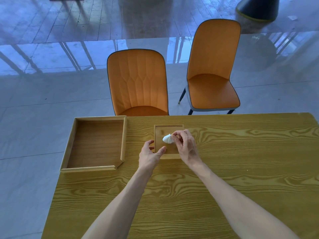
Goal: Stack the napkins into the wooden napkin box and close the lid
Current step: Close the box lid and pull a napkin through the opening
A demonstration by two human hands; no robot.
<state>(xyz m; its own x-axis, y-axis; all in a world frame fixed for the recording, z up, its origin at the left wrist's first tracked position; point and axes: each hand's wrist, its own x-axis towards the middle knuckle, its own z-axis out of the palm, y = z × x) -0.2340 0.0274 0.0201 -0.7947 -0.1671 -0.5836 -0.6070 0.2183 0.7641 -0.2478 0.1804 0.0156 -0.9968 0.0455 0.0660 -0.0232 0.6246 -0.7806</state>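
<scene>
risk 1: we pull the napkin tuft [167, 139] too hard and the sheet tears or drags the next ones out through the lid slot; cause is the narrow oval opening gripping the paper.
risk 2: the lid [168, 130] lifts or skews with the pull; cause is upward force on the tuft while only the left hand's light hold is steadying the box. We cannot tell whether the lid is fully seated.
risk 3: the napkin box [170, 155] slides on the glossy surface [224, 169] if the left hand lets go.
right hand [185, 144]: fingertips pinched on the white tuft, just above the slot, wrist over the box's near right corner.
left hand [149, 152]: partly spread, thumb and fingers bracing the box's near left corner, holding nothing else.
box position: directly under and between both hands, touching both.
napkin position: tip pokes up from the lid centre, just left of the right hand's fingertips, beyond the left hand's fingers.
wooden tray [96, 144]: sits empty well to the left of the left hand, apart from the box.
progress call: lid looks on, so we judge the task nearly done.
</scene>
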